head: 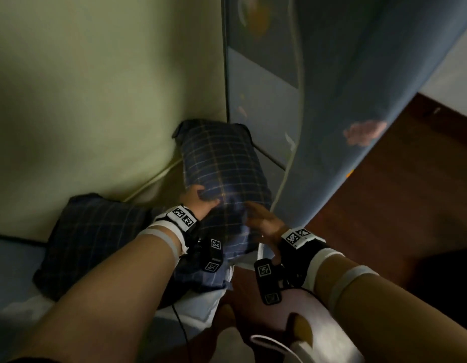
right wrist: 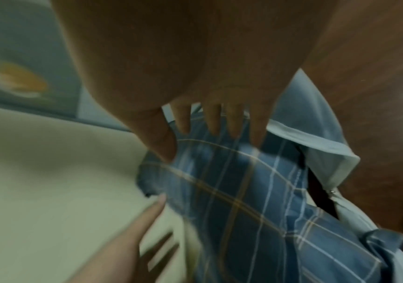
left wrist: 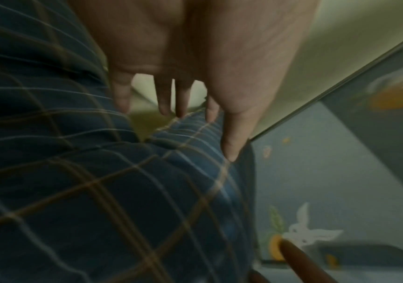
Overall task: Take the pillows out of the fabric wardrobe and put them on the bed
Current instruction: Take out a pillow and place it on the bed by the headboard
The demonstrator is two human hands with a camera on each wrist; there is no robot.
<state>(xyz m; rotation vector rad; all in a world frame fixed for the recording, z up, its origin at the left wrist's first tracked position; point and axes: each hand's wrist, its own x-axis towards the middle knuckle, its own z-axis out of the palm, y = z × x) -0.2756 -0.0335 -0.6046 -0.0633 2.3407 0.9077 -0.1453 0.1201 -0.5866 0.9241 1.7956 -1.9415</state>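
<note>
A blue plaid pillow lies at the bed's corner, between the pale green wall and the fabric wardrobe. My left hand presses its left side with straight fingers, thumb laid on top. My right hand rests spread fingertips on its near right part and looks motion-blurred. A second, darker plaid pillow lies flat on the bed to the left, touched by neither hand. The wardrobe's inside is hidden.
The green wall closes off the far left side. The wardrobe's blue flap with cartoon prints hangs just right of the pillow. Dark wooden floor lies to the right. My knee in pale cloth is below the hands.
</note>
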